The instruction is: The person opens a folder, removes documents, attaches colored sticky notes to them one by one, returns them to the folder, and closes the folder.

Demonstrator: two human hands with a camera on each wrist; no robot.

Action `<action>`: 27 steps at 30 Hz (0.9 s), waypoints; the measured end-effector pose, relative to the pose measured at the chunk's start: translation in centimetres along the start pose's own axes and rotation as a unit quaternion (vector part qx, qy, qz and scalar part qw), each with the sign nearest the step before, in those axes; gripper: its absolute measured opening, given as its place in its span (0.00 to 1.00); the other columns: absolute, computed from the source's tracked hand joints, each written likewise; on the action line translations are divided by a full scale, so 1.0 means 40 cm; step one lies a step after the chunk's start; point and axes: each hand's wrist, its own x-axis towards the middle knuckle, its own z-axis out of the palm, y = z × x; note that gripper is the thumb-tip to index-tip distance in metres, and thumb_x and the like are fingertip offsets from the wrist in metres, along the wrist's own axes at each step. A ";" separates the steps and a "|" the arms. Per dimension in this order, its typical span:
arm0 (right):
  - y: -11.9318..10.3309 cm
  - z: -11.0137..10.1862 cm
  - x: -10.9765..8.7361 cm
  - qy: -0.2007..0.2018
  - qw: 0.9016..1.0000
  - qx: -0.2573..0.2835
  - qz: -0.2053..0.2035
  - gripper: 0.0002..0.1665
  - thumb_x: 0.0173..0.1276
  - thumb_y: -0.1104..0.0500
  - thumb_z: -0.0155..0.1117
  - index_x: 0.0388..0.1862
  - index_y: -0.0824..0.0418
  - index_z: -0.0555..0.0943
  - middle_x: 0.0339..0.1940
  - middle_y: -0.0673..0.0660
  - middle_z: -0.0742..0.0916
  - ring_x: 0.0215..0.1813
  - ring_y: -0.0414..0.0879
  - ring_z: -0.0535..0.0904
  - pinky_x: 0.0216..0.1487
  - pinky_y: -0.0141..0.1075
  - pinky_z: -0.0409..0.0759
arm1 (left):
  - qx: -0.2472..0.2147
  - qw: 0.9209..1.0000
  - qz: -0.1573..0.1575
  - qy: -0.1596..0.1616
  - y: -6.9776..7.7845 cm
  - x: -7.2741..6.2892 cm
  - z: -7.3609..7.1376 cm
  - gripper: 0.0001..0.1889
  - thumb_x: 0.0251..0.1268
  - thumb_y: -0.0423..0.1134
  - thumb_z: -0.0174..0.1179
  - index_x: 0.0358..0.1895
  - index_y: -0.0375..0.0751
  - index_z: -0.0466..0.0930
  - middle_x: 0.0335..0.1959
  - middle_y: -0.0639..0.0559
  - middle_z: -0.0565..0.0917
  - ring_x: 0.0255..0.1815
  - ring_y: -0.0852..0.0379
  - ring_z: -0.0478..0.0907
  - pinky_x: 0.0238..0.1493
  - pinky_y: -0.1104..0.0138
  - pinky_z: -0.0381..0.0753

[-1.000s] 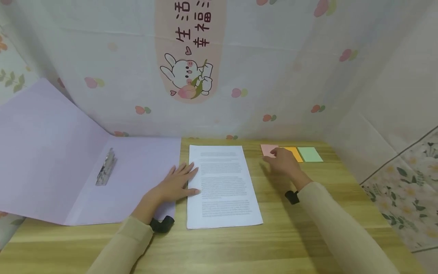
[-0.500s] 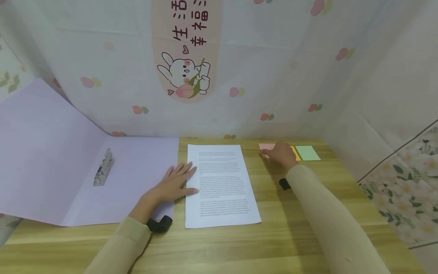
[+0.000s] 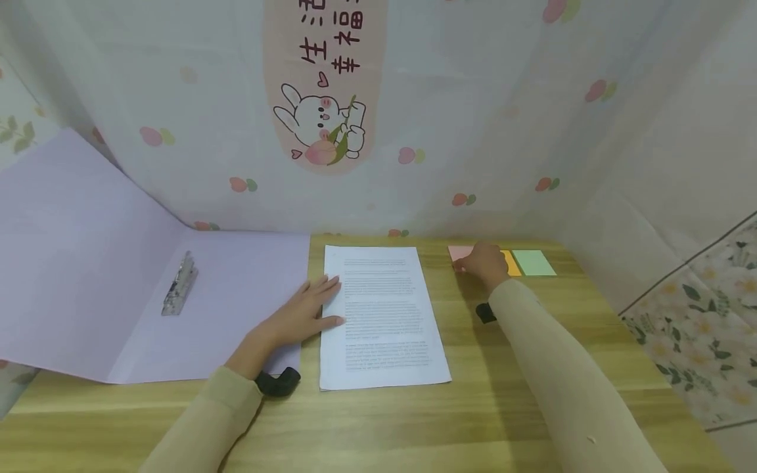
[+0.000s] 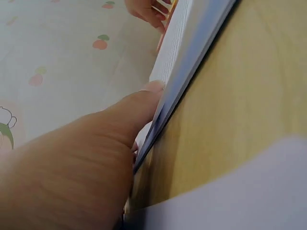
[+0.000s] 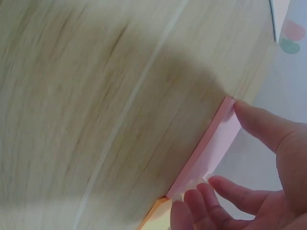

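Note:
In the head view my left hand (image 3: pixel 300 314) rests with spread fingers on the left edge of a stack of printed paper (image 3: pixel 384 328). The left wrist view shows its thumb lying along the stack's edge. My right hand (image 3: pixel 487 264) is at a pink sticky note pad (image 3: pixel 458 252) at the back right. Seen from the right wrist, the thumb presses one corner of the pink pad (image 5: pixel 211 148), while the curled fingers (image 5: pixel 225 189) meet its other end. An orange sticky note pad (image 3: pixel 513 264), partly hidden by this hand, and a green sticky note pad (image 3: pixel 535 263) lie alongside.
An open lilac folder (image 3: pixel 254 263) lies left of the paper, its cover leaning up against the wall. Inside it is a metal clip (image 3: pixel 180 288). A patterned cloth wall (image 3: pixel 503 131) rises directly behind the wooden table (image 3: pixel 378 433).
My right hand has come down onto the pink sticky note pad, its fingers curling in and covering more of the orange one. The left hand stays on the paper.

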 end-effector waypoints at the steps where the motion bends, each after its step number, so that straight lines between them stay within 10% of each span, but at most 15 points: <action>1: -0.002 -0.002 0.000 0.002 1.000 0.001 0.002 0.20 0.63 0.47 0.69 0.28 0.64 0.80 0.31 0.57 0.75 0.30 0.48 0.68 0.26 0.35 0.64 | 0.003 1.000 0.001 0.000 0.000 0.001 -0.001 0.41 0.72 0.55 0.59 0.78 0.32 0.57 0.82 0.40 0.55 0.84 0.36 0.47 0.81 0.36 0.42; 12: -0.008 -0.001 -0.008 0.009 1.000 0.029 0.000 0.19 0.63 0.50 0.71 0.27 0.64 0.77 0.24 0.53 0.71 0.30 0.48 0.68 0.27 0.35 0.64 | 0.014 1.000 0.003 -0.001 -0.001 -0.001 -0.003 0.41 0.73 0.56 0.58 0.78 0.33 0.56 0.82 0.41 0.55 0.84 0.37 0.47 0.81 0.37 0.42; 21: 0.003 0.006 -0.016 -0.011 0.999 0.037 0.019 0.30 0.63 0.44 0.71 0.43 0.70 0.78 0.48 0.67 0.75 0.48 0.59 0.68 0.42 0.44 0.70 | 0.014 1.000 -0.002 -0.008 -0.001 -0.001 -0.002 0.42 0.73 0.57 0.57 0.79 0.34 0.55 0.83 0.42 0.54 0.85 0.39 0.46 0.82 0.39 0.41; 27: 0.014 0.004 -0.006 -0.028 0.997 0.070 0.024 0.33 0.60 0.46 0.74 0.44 0.70 0.71 0.39 0.60 0.71 0.44 0.54 0.67 0.43 0.41 0.67 | 0.010 1.000 -0.008 -0.011 0.002 -0.006 -0.005 0.42 0.73 0.57 0.57 0.79 0.35 0.55 0.83 0.43 0.53 0.85 0.39 0.45 0.82 0.40 0.40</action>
